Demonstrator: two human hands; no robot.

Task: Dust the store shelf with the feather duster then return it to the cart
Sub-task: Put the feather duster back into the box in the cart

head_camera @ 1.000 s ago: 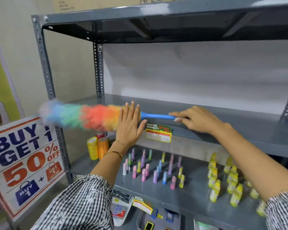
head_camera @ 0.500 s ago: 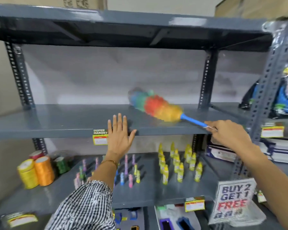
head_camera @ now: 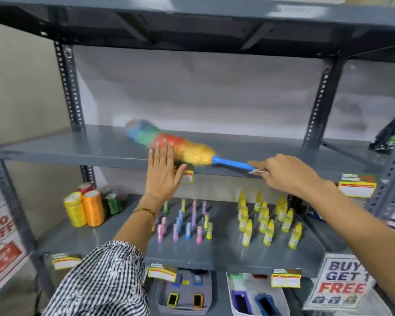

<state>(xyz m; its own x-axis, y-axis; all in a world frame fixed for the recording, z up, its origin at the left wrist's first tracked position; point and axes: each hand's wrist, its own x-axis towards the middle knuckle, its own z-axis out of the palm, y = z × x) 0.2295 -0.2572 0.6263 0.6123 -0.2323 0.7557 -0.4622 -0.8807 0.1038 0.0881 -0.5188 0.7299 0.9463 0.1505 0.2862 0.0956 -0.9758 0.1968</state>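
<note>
A rainbow feather duster (head_camera: 169, 143) with a blue handle lies across the bare grey middle shelf (head_camera: 55, 149), its fluffy head blurred and pointing left and back. My right hand (head_camera: 287, 173) is shut on the end of the blue handle, at the shelf's front edge. My left hand (head_camera: 162, 174) is raised flat with its fingers spread, in front of the shelf edge and just below the duster's head, holding nothing. No cart is in view.
The shelf below holds thread spools (head_camera: 84, 208), small pastel bottles (head_camera: 185, 224) and yellow bottles (head_camera: 269, 222). Price tags (head_camera: 356, 185) hang on the shelf edges. Upright posts (head_camera: 69, 87) frame the bay. A "BUY GET FREE" sign (head_camera: 342, 283) stands low right, bins (head_camera: 185, 293) beneath.
The duster swept right along the middle shelf, then back left toward its middle. My right hand followed it. My left hand stayed raised and flat. The view swung right, then partly back.
</note>
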